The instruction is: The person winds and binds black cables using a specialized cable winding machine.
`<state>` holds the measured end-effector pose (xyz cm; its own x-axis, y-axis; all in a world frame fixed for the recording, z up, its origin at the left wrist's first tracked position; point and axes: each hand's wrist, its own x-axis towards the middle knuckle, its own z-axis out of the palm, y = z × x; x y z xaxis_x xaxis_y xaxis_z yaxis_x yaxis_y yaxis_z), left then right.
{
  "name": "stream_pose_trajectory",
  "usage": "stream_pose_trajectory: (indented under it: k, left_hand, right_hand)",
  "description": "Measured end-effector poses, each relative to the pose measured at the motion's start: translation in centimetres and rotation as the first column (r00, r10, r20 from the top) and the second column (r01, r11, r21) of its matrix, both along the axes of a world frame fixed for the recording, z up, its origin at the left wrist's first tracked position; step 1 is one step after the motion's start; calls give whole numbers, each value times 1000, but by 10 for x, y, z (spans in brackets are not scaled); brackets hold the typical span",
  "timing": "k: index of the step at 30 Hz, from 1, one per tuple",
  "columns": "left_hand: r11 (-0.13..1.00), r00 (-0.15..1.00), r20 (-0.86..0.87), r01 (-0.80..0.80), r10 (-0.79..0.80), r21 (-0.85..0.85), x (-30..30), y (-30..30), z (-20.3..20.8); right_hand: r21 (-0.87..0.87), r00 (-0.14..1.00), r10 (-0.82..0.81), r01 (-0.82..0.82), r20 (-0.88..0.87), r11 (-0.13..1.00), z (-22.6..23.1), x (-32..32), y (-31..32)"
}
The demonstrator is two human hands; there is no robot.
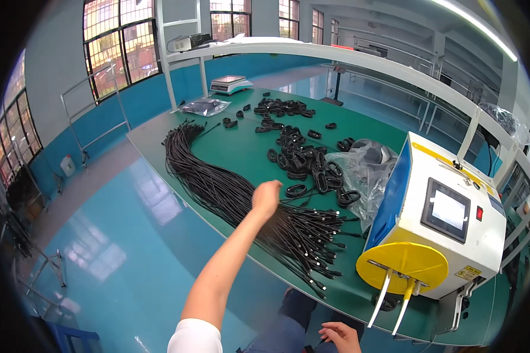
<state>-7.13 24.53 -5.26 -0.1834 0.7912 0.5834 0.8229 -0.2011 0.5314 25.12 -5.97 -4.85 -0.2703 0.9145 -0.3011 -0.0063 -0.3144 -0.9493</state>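
Observation:
My left hand (267, 199) is closed above the far edge of a long bundle of black cables (218, 176); its fingertips are turned away, so what they hold is hidden. The bundle runs across the green table, its light-tipped connectors (330, 229) fanned out at the right end. Low in the view, in front of the table edge and over my lap, my right hand (340, 337) has loosely bent fingers held apart. Nothing shows clearly in it. Beyond the bundle lie many coiled black cables (303, 156), some in a heap.
At the right stands a white and blue machine (453, 229) with a screen, a yellow disc (401, 267) and two prongs jutting toward me. Clear plastic bags (359, 176) lie beside it. A scale (230, 84) and another bag (205, 106) sit at the far end, under a raised white shelf (312, 50).

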Motion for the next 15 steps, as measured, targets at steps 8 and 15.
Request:
stream_pose_trajectory:
  k: [8,15]
  left_hand:
    - [962,799,-602,-175,15,-209,-90,-2,7]
    - [931,562,-809,-177,-172,-321,-90,-9,23]
  right_hand:
    - [-29,1000,8,-8,-2,1000,3,-2,2]
    - [-52,1000,3,-3,-3,999,0,-3,-4]
